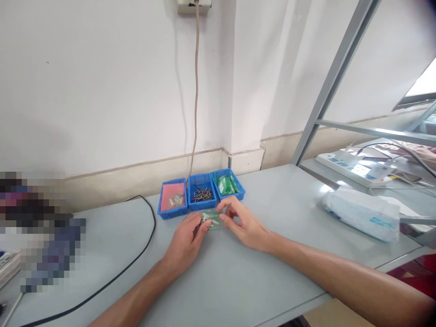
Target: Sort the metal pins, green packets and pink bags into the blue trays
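Note:
A small see-through greenish plastic bag (pixel 214 223) with several white pieces inside is held just above the grey table, in front of the blue bins. My left hand (pixel 186 237) grips its left side between thumb and fingers. At the bag's right edge, the thumb and curled forefinger of my right hand (pixel 245 226) pinch it. Behind the hands, the left blue bin (pixel 173 212) contains a pink sheet and a bag of pale pieces. Metal screws (pixel 202 194) lie loose in the middle bin, and green plastic bags (pixel 227 184) fill the right one.
A black cable (pixel 150 236) curves across the table's left side. On the right lies a white and blue plastic package (pixel 361 213) beside a metal frame post (pixel 327 100). Beyond it are a power strip (pixel 354 168) and part of another person's hand. The wall borders the table's back.

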A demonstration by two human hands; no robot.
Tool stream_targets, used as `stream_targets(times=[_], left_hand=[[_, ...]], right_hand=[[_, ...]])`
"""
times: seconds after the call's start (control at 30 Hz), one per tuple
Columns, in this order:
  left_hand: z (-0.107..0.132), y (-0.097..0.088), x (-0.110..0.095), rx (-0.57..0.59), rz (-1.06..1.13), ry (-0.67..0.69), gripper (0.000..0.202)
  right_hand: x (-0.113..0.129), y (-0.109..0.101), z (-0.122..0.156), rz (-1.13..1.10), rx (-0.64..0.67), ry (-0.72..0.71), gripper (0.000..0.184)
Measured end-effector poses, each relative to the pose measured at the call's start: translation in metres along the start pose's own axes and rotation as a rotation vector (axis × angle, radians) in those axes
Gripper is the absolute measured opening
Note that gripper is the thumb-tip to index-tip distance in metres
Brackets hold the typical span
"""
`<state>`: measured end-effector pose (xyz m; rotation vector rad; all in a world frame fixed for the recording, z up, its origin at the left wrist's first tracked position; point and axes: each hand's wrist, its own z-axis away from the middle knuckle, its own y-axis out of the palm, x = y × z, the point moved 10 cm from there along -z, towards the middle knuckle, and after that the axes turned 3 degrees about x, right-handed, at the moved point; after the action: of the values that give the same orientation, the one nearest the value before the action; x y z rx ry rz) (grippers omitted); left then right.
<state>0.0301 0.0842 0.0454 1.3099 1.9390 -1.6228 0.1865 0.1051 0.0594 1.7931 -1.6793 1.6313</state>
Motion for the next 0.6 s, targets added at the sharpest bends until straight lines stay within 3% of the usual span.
stream_targets(times=[0.17, 0.27, 0.33, 0.47, 0.6], left_hand=[[0.000, 0.000, -0.002, -0.002, -0.011, 0.016, 0.043], [0.000, -0.001, 0.002, -0.013, 0.042, -0.026, 0.032], [0.001, -0.002, 0.008, -0.038, 0.097, -0.068, 0.023], [0.003, -0.006, 0.012, -0.103, 0.146, -0.080, 0.037], [0.002, -0.004, 0.010, -0.093, 0.130, -0.060, 0.035]], right_hand=[[0.010, 0.003, 0.001, 0.052, 0.027, -0.107, 0.020], [0.014, 0.004, -0.001, 0.094, 0.020, -0.136, 0.026], [0.013, 0.004, -0.002, 0.103, 0.011, -0.126, 0.029], [0.002, 0.000, -0.004, 0.113, -0.029, -0.066, 0.030], [-0.011, -0.001, -0.006, 0.091, -0.043, 0.030, 0.027]])
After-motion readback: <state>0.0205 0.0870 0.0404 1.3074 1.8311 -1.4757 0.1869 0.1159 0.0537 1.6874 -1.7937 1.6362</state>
